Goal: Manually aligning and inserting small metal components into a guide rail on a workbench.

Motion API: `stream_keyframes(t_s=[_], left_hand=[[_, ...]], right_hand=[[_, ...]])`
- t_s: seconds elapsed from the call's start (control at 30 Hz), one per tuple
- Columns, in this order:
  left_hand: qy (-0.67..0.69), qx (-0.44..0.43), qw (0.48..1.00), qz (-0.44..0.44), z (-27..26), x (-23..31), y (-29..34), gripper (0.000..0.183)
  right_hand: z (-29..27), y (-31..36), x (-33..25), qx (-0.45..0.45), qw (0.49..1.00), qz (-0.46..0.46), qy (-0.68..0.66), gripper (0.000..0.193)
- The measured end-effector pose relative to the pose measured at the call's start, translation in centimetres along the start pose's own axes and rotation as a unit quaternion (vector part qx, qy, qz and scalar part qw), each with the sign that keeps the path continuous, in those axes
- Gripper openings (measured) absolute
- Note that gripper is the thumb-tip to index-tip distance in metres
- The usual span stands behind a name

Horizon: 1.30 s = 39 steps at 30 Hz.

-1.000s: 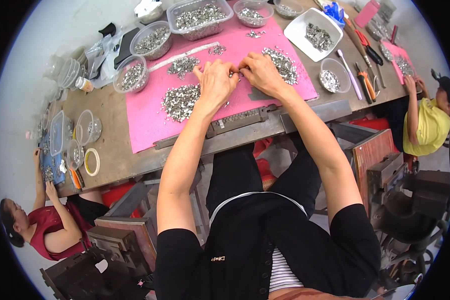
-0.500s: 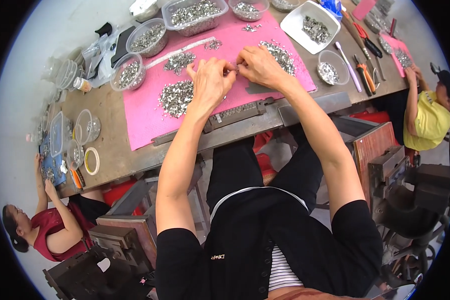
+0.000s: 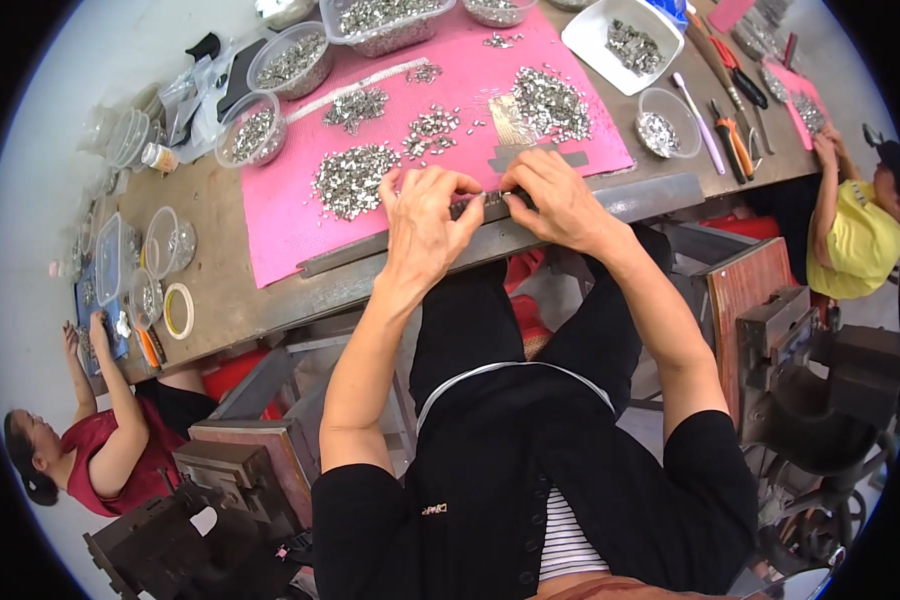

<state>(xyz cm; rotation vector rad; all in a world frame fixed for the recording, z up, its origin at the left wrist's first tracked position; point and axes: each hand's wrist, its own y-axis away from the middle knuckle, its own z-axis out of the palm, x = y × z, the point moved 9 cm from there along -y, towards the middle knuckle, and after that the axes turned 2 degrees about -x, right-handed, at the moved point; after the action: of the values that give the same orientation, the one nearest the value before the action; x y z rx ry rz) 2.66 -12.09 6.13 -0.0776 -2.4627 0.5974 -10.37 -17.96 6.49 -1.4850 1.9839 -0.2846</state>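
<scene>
My left hand [image 3: 425, 218] is at the table's front edge, thumb and forefinger pinched together. Facing it, my right hand [image 3: 558, 200] has its fingertips closed too. Both sets of fingertips meet over a dark slotted metal strip [image 3: 489, 207], partly covered by the hands; whatever tiny part they pinch is hidden. A long metal bar [image 3: 342, 254] runs along the edge beneath. Beyond lies a pink mat [image 3: 275, 225] bearing a large heap of small silvery metal parts [image 3: 350, 182] left of centre, a looser middle pile [image 3: 432, 130], and another heap [image 3: 550, 105] at right.
Clear tubs of metal parts line the back, including a rectangular tub [image 3: 385, 38]. A white tray [image 3: 580, 50], a round cup [image 3: 698, 140], a purple toothbrush [image 3: 700, 125] and orange-handled pliers [image 3: 733, 150] stand right. Two people work at either side.
Both hands have come back from over the mat to the strip at the front edge, uncovering the middle pile and right-hand heap. The strip is now mostly hidden by the hands.
</scene>
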Motion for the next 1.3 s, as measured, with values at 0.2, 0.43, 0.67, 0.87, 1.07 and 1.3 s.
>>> stream_keyframes(t_s=[0.2, 0.43, 0.67, 0.87, 1.07, 1.3], left_hand=[[-0.009, 0.013, 0.999, -0.041, -2.7, -2.3, 1.8, 0.01], [0.002, -0.021, 0.998, -0.051, -2.4, -3.1, 2.7, 0.011], [0.001, -0.023, 0.999, -0.035, -2.3, -3.0, 2.8, 0.014], [0.062, 0.082, 0.993, -0.052, -5.1, -3.7, 4.5, 0.013], [-0.145, 0.118, 0.972, -0.144, -11.7, -6.4, 10.8, 0.03], [-0.115, 0.096, 0.983, -0.107, -13.0, -8.1, 13.0, 0.046]], right_hand=[[0.6, 0.2, -0.5, -0.007, 1.0, 0.0, 0.03, 0.017], [0.6, 0.9, 0.8, 0.011, 0.995, 0.07, -0.075, 0.017], [0.8, 1.7, 2.3, 0.064, 0.975, 0.145, -0.153, 0.011], [1.2, 1.5, 2.3, 0.077, 0.971, 0.153, -0.166, 0.008], [0.0, 2.7, 3.1, 0.123, 0.962, 0.169, -0.175, 0.009], [-1.4, 4.2, 3.1, 0.24, 0.938, 0.21, -0.133, 0.01]])
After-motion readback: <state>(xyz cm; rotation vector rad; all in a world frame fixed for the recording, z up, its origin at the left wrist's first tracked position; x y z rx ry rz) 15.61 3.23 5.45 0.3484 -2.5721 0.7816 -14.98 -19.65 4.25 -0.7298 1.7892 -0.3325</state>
